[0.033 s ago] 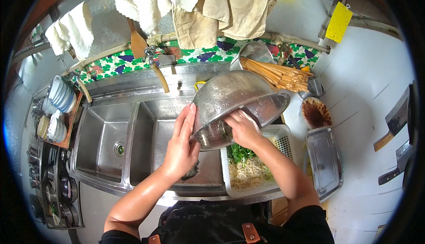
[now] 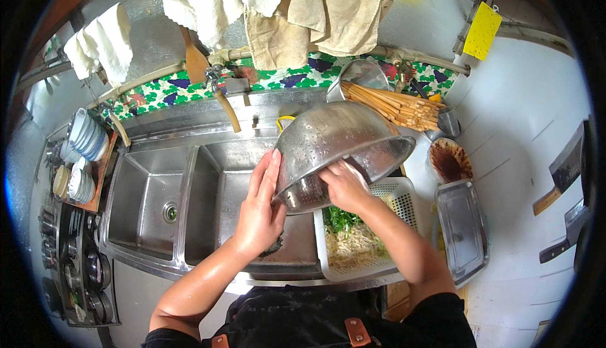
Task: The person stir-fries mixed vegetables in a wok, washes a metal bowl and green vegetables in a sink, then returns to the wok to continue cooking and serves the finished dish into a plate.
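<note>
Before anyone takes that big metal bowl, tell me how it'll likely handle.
The metal bowl may be slippery: what look like water drops dot its outside. It is probably stiff, since its rim shows no sag where the left hand supports one side. Its rounded wall could make it rock or roll if put down tilted, as it is now.
</note>
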Motion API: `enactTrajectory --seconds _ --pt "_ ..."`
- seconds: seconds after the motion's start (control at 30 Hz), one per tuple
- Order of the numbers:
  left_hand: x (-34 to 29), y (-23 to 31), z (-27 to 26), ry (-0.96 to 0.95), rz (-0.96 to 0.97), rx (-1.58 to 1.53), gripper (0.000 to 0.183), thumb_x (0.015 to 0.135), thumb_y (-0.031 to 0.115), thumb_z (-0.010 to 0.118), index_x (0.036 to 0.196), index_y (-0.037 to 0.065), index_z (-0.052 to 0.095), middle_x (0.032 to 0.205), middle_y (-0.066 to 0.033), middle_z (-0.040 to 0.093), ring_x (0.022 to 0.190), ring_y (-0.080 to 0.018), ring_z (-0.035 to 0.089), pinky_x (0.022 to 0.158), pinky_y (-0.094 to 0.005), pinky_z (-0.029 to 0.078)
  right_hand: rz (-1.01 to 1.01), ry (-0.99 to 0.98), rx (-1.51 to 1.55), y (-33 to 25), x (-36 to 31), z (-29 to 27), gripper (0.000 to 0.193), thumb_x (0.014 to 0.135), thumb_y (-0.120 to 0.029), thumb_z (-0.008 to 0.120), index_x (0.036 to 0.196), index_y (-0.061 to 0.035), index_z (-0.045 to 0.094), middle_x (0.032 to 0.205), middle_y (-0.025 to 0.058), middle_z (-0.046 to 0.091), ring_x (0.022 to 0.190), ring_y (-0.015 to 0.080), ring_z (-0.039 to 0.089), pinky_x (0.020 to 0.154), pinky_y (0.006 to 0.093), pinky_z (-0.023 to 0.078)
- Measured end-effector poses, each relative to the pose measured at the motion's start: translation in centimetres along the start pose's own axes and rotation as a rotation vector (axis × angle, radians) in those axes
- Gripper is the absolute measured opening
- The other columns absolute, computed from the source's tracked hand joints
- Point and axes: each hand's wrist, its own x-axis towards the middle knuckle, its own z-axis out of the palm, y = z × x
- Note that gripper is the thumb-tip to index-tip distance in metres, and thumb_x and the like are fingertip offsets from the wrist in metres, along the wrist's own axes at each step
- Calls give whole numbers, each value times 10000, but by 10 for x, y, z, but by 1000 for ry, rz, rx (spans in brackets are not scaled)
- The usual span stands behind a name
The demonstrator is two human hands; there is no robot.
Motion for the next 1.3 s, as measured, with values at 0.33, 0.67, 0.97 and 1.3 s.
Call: enactTrajectory --seconds 0.33,0.67,0.97,1.3 --pt "-19 -13 14 171 165 85 875 668 -157 493 1486 32 245 1492 -267 261 1376 -439 291 1106 -445 297 -51 -256 -161 -24 -65 -26 302 857 -157 554 1085 35 601 1183 150 595 1128 284 560 933 371 486" --pt "-41 -18 8 268 184 145 849 680 -153 480 1481 17 256 1484 -278 278 1374 -441 297 1124 -455 264 72 -184 -214 -25 -31 -22 460 913 -380 541 1130 21 607 1248 139 571 1188 286 515 1113 404 282" --pt "-71 -33 -11 381 -26 24 789 720 -170 394 1478 -47 210 1504 -215 278 1381 -312 317 1122 -362 244 8 -219 -168 -38 -114 -32 406 913 -280 567 1192 15 591 1282 128 560 1178 251 550 955 338 492" --pt "-129 -79 -64 456 -320 -653 680 813 -112 414 1462 -31 229 1421 -162 380 1315 -217 375 1096 -330 281 -320 -204 108 -196 9 17 687 923 -368 556 1462 -28 301 1531 134 285 1399 258 307 1155 397 271"
